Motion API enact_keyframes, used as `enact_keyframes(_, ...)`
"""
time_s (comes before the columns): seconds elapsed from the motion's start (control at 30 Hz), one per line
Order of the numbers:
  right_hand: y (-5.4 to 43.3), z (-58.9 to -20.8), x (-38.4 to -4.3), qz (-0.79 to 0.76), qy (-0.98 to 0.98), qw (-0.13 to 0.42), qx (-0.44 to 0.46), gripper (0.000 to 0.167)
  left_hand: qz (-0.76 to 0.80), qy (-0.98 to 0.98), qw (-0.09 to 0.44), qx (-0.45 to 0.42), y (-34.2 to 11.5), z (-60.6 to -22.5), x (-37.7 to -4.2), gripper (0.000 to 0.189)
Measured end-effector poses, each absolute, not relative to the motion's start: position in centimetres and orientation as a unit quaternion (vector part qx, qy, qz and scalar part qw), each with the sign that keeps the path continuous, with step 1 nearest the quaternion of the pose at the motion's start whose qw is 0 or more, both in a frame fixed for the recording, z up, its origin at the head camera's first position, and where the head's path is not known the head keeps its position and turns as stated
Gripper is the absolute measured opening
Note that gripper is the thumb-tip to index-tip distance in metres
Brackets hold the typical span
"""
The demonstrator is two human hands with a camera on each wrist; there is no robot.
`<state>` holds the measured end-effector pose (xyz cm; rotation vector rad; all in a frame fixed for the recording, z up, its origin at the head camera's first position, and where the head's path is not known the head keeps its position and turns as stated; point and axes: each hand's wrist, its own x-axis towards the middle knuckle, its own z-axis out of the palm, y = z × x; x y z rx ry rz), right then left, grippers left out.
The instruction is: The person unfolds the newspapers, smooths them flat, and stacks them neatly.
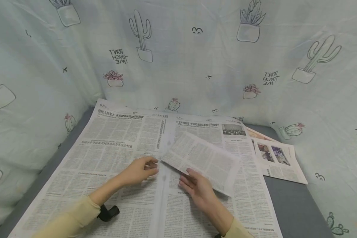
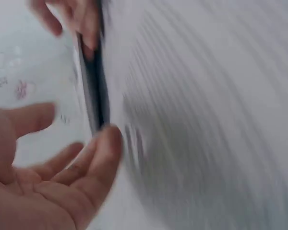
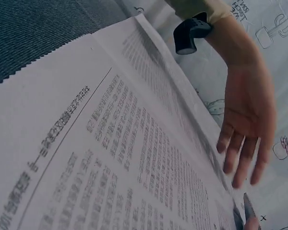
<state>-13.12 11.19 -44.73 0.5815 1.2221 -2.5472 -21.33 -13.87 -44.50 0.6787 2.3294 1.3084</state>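
Observation:
A small rectangle of folded newspaper (image 1: 208,158) is held at a slant above a large spread newspaper (image 1: 107,162). My right hand (image 1: 200,191) pinches its near edge, thumb over the top and fingers beneath. Close to the rectangle's left corner is my left hand (image 1: 139,171), its fingers loosely bent and holding nothing. Seen by the left wrist camera, the left hand (image 2: 62,177) has thumb and fingers apart beside the blurred paper; whether a fingertip touches it I cannot tell. The right wrist view shows the left hand (image 3: 249,105) with its fingers extended.
More printed sheets (image 1: 281,162) with colour photos lie at the right, partly under the spread newspaper. A grey tabletop (image 1: 291,201) shows around the paper. Behind it hangs a pale curtain (image 1: 178,66) with cactus prints. A black wrist device (image 1: 108,213) sits at the left sleeve.

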Motion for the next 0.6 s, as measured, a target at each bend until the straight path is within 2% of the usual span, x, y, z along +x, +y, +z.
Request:
enact_keyframes(0.13,10.6,-44.6,-13.3,-0.866,0.432,0.149,0.203,0.058,0.574,0.754,0.251,0.197,-11.2,-44.7,-21.1,0.05)
enact_keyframes(0.3,10.0,-44.6,-13.3,-0.87,0.427,0.164,0.184,0.061,0.6,0.744,0.245,0.165,-8.3,-46.0,-21.0,0.042)
enact_keyframes(0.47,10.6,-44.0,-12.9,-0.873,0.412,0.211,0.157,0.062,0.64,0.735,0.207,0.092,-6.9,-47.0,-21.4,0.035)
enact_keyframes(0.6,12.4,-42.8,-12.5,-0.878,0.373,0.263,0.143,0.057,0.618,0.773,0.136,0.047,-6.7,-47.3,-22.1,0.04)
